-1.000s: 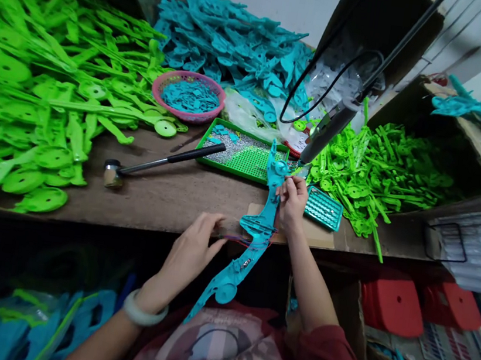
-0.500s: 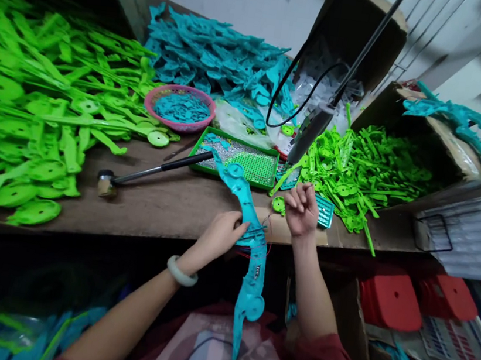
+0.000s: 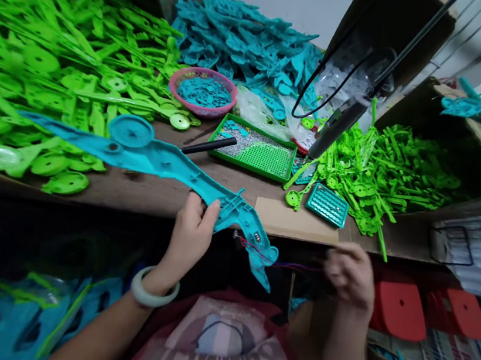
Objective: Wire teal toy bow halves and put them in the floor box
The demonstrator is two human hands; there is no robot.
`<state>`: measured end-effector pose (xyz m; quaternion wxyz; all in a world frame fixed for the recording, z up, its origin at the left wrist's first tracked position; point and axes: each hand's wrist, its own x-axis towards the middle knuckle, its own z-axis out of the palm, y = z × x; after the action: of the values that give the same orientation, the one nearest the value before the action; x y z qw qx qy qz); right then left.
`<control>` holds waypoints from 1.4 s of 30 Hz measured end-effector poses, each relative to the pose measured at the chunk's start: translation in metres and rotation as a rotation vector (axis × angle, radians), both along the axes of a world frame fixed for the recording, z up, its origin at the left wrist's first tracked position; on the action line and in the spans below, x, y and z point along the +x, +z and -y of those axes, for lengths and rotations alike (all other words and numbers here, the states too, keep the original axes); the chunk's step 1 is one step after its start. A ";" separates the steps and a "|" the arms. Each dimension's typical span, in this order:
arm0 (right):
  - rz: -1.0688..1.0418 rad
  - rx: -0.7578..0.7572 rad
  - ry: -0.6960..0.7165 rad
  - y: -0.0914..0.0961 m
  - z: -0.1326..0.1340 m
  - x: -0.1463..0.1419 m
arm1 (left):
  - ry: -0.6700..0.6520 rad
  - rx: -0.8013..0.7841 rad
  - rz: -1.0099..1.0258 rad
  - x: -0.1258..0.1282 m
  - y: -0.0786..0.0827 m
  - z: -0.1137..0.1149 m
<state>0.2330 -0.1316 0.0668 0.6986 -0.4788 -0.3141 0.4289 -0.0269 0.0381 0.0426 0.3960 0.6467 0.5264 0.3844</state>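
Observation:
My left hand [image 3: 189, 232] grips the middle of a long teal plastic bow-shaped part [image 3: 154, 160]. The part now lies almost level above the bench edge, its round end pointing left. Thin red and dark wires [image 3: 283, 262] trail from the part's right end. My right hand [image 3: 350, 274] is blurred, below the bench edge at the right, fingers curled near the wires' far end. Whether it pinches them is unclear. A cardboard pad [image 3: 295, 219] lies on the bench between the hands.
Heaps of green parts [image 3: 39, 59] at left and green parts [image 3: 384, 163] at right, teal parts [image 3: 241, 38] at the back. A pink basket [image 3: 202, 91], a green tray [image 3: 255, 152], a small teal grid tray [image 3: 328, 204], a hanging tool [image 3: 338, 128] with cable, and a black handle [image 3: 209, 145] sit mid-bench.
My left hand has swung the teal part from upright to nearly level, its long end now pointing left. My right hand dropped from the bench top to below its edge.

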 end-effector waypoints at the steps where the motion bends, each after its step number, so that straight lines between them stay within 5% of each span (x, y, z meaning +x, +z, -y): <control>1: 0.111 -0.156 0.065 0.000 -0.009 -0.015 | 0.009 0.011 0.005 0.005 0.000 0.002; 3: 0.343 -0.289 0.091 -0.001 -0.031 -0.046 | -0.013 -0.001 0.015 0.014 -0.004 0.010; 7: 0.835 -0.178 0.063 -0.006 -0.067 -0.085 | -0.116 -0.131 0.072 0.022 -0.012 0.028; 13: 1.313 -0.297 0.213 -0.009 -0.065 -0.094 | -0.240 -0.352 0.190 0.012 -0.021 0.038; 20: 1.026 -0.211 0.341 -0.014 -0.058 -0.095 | -0.210 -0.214 0.062 0.007 -0.033 0.038; 27: 1.235 -0.279 0.261 -0.039 -0.046 -0.107 | -0.197 -0.333 0.036 0.000 -0.038 0.041; 37: 1.578 -0.356 0.198 -0.038 -0.033 -0.106 | -0.214 -0.344 0.014 0.000 -0.039 0.042; 42: 1.430 -0.356 0.189 -0.042 -0.039 -0.110 | -0.230 -0.377 0.044 0.003 -0.036 0.047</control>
<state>0.1226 -0.0925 0.0248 0.1955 -0.7181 -0.6579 0.1153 -0.0235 -0.0084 0.0064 0.5626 0.6086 0.5028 0.2456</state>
